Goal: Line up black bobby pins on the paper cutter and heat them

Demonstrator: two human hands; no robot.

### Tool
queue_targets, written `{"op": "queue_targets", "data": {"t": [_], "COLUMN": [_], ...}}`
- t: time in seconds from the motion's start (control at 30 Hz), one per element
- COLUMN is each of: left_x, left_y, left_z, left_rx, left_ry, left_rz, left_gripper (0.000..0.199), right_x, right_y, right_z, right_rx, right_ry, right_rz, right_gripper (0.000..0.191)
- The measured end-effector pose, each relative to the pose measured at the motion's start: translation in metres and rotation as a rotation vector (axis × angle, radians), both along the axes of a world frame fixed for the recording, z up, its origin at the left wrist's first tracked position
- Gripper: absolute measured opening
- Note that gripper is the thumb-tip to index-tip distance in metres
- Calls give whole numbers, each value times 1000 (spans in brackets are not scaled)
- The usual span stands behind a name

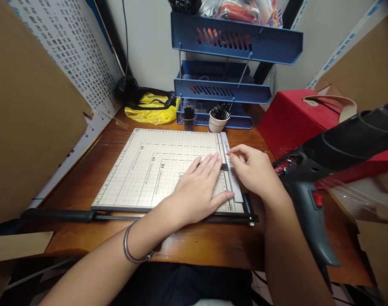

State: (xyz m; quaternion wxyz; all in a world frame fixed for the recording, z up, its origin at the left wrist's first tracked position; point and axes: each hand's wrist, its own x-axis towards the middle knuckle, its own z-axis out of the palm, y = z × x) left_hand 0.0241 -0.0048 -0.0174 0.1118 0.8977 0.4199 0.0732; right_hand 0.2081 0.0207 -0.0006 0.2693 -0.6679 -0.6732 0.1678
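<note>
My left hand [200, 187] lies flat, palm down, on the cream gridded board of a paper cutter [124, 170]. Beneath its fingers is a bundle of thin black strips [224, 167], whose ends show beside the metal guide strip [231, 168] along the board's right edge. Their middle is hidden by the hand. My right hand [254, 170] is at the guide strip, thumb and forefinger pinched together at its outer side; whatever they hold is too small to tell. The cutter's black-handled blade arm [60, 215] runs along the board's near edge.
Behind the board stand a clear cup [189, 122] and a white paper cup [217, 124], both with thin black pieces. Blue tiered trays [222, 91] rise behind them. A black heat gun [315, 199] and a red box [296, 110] are at right, a yellow bag [152, 112] back left.
</note>
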Motion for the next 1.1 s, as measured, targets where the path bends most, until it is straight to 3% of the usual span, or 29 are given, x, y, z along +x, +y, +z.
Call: {"op": "queue_targets", "data": {"t": [0.13, 0.23, 0.47, 0.9, 1.1], "left_x": [-13, -21, -20, -25, -23], "left_y": [3, 5, -2, -2, -2], "left_z": [5, 7, 14, 14, 13], "left_rx": [45, 39, 25, 16, 12], "left_ry": [78, 125, 215, 262, 250], "left_rz": [53, 62, 48, 40, 35], "left_gripper": [89, 88, 90, 90, 90], "right_x": [-2, -3, -7, -6, -11], "right_y": [-1, -1, -4, 0, -3], "right_z": [-3, -5, -13, -20, -17], "right_rx": [-11, 34, 147, 47, -42], "right_ry": [-39, -47, -163, -159, -169], "right_rz": [6, 126, 289, 317, 275], "right_gripper": [30, 36, 21, 17, 32]}}
